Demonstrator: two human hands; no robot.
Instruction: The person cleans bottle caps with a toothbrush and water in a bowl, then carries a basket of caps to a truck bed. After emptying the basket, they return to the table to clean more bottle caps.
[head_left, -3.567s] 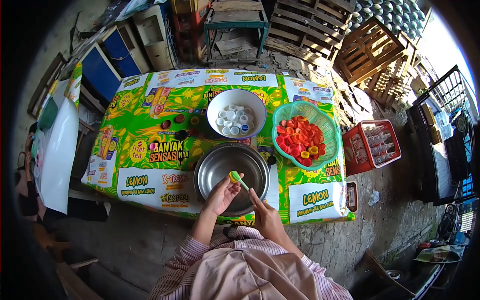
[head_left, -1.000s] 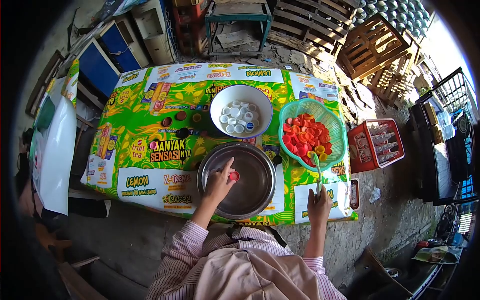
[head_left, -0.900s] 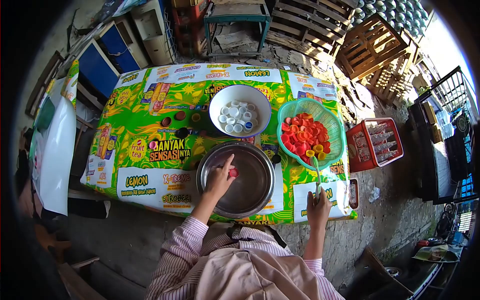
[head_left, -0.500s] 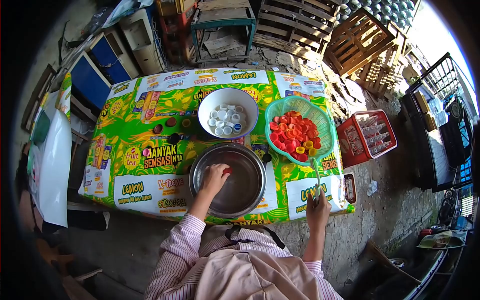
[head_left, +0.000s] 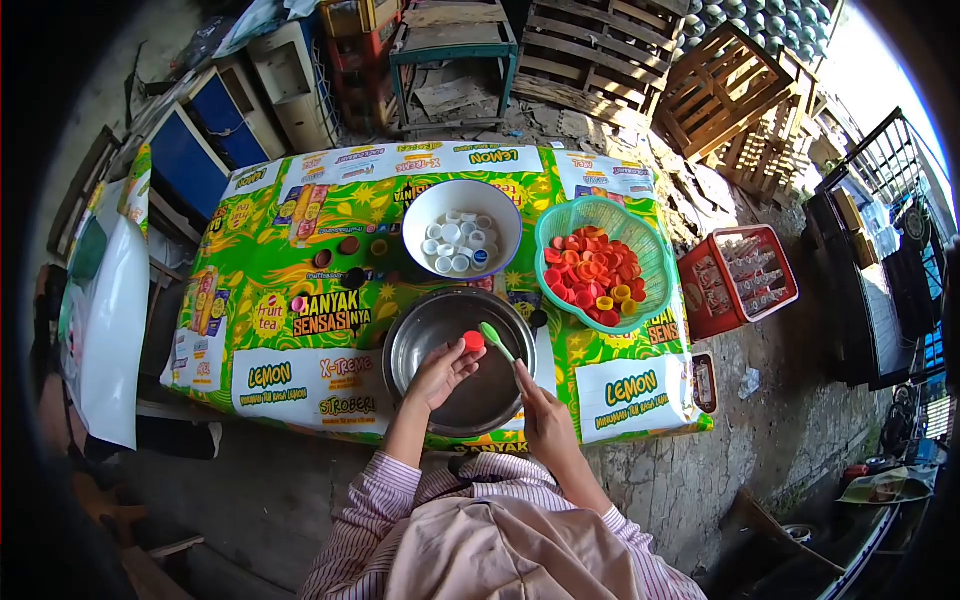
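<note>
Over the steel basin my left hand pinches a red bottle cap at its fingertips. My right hand grips a slim brush by its handle, and the bright green head points at the cap, close to it. Behind the basin stands a white enamel bowl with a dark rim, holding several white caps. A mint-green plastic basket to the right is heaped with red caps and a few yellow ones.
Dark loose caps lie on the patterned tablecloth left of the bowls. Off the table's right side stands a red crate with small bottles. Wooden pallets and a teal-framed table stand beyond.
My right hand has come left from beside the basket, bringing the brush over the basin. My left hand has turned palm up and lifted the red cap toward the brush head.
</note>
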